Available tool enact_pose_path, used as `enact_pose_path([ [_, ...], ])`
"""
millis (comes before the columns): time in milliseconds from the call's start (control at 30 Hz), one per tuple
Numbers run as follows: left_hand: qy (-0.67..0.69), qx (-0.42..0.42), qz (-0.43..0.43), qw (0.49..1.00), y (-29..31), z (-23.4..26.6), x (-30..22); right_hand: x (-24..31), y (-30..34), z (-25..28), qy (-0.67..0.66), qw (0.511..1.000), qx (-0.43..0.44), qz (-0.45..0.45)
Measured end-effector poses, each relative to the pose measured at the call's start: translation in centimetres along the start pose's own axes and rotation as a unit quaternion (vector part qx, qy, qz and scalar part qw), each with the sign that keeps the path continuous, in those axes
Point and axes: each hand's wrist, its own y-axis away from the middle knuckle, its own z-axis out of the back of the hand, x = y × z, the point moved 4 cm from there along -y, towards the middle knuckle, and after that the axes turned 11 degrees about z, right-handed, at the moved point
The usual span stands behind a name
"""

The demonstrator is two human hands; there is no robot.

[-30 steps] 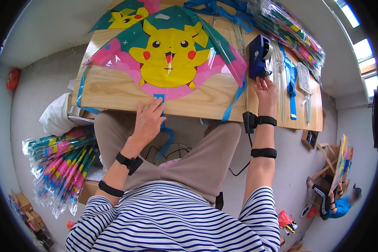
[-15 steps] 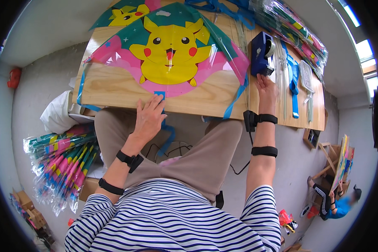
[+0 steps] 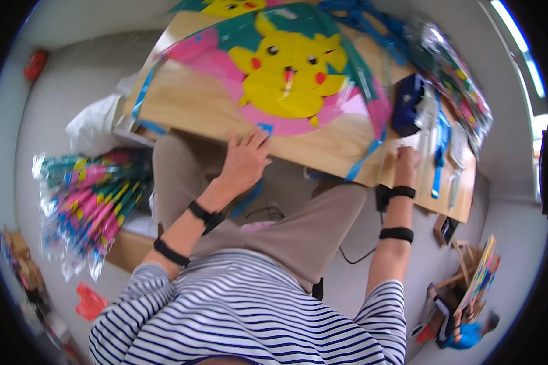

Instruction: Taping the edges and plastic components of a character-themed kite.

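A kite (image 3: 249, 112) of thin green and pink film, printed with a yellow cartoon figure, is spread on the wooden table in front of me. A blue ribbon (image 3: 264, 129) lies at the middle of its near edge and another length hangs below the tabletop. My left hand (image 3: 245, 159) rests there at the table edge, its fingers stretched out with the tips by the ribbon. My right hand (image 3: 407, 160) is closed, just on the near side of a dark blue tape dispenser (image 3: 407, 108). Blur hides what its fingers hold, if anything.
Several wrapped kites (image 3: 453, 82) are piled at the far right, near blue ribbons (image 3: 442, 143) and thin rods. More wrapped kites (image 3: 94, 201) stand at my left, beside a white cloth bag (image 3: 94, 125). Another person (image 3: 463, 331) works at the lower right.
My right hand has drawn back toward me from the tape dispenser, its fingers now closed. The whole view has shifted and tilted. My left hand stays by the ribbon at the kite's near edge.
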Motion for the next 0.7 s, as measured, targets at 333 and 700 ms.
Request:
enact_pose_path([
  [333, -0.026, -0.042, 0.017, 0.999, 0.9, 0.1, 0.2, 16.7, 16.6, -24.3, 0.223, 0.758, 0.556, 0.257],
  [700, -0.056, -0.089, 0.02, 0.994, 1.4, -1.5, 0.2, 13.5, 21.9, -36.5, 0.379, 0.519, 0.664, 0.382],
])
